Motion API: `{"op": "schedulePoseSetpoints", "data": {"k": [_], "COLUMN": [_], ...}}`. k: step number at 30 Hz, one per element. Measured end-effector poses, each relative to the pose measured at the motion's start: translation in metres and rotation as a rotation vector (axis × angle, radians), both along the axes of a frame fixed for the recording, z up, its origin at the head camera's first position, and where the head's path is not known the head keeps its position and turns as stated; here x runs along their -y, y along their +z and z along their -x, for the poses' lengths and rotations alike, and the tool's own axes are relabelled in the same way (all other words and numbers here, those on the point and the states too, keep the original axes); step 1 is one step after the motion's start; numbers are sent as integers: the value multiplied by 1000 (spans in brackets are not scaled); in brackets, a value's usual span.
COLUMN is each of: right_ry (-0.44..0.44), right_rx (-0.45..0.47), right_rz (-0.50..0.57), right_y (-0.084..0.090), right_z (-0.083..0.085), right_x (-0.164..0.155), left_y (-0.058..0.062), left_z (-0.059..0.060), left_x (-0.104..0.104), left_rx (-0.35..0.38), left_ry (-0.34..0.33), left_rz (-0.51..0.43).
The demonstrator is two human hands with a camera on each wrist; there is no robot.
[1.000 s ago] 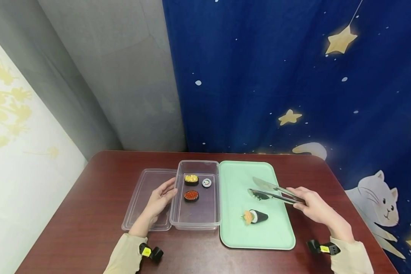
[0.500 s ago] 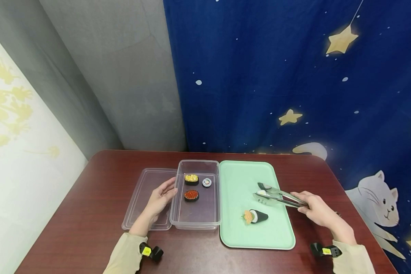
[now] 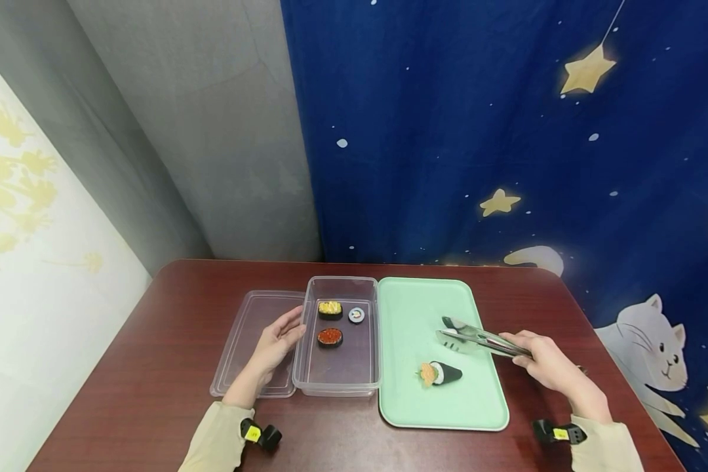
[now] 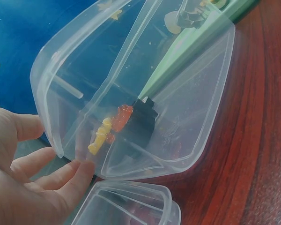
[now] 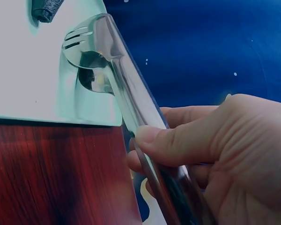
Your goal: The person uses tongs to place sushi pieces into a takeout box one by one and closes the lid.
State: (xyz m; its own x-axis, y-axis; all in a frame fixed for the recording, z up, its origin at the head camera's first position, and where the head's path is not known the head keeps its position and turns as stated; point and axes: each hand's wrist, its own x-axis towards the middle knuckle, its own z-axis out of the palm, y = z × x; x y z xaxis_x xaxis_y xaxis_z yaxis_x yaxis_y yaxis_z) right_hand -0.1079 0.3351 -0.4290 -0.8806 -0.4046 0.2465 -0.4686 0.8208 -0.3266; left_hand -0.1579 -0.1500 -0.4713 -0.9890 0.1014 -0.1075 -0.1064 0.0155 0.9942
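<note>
My right hand (image 3: 525,351) grips a pair of metal tongs (image 3: 474,337) over the right part of a mint-green tray (image 3: 413,301). Nothing sits between the tong tips. In the right wrist view my thumb presses the tongs (image 5: 107,70) above the tray (image 5: 33,70). A cone-shaped sushi roll (image 3: 439,372) lies on the tray, nearer me than the tong tips. My left hand (image 3: 289,334) rests with straight fingers against the left wall of a clear plastic container (image 3: 337,377). Inside are a yellow-topped sushi (image 3: 330,309), a red-topped sushi (image 3: 330,337) and a small round roll (image 3: 356,314).
The container's clear lid (image 3: 250,334) lies flat on the dark red table (image 3: 153,393), under my left hand. A blue starry curtain (image 3: 507,131) hangs behind the table. A grey wall (image 3: 212,131) stands at the back left.
The tongs have come down and a little right over the tray, and their arms have drawn closer together. My left hand and the sushi have not moved.
</note>
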Motion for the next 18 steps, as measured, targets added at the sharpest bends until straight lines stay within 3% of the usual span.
{"op": "schedulePoseSetpoints", "data": {"k": [8, 18], "right_ry": [41, 88], "right_rx": [-67, -86], "right_rz": [23, 48], "right_y": [6, 31], "right_z": [7, 20], "right_x": [4, 28], "left_y": [2, 1], "left_z": [-1, 0], "left_x": [1, 0], "left_rx": [3, 6], "left_ry": [-4, -3], "left_rz": [22, 14]}}
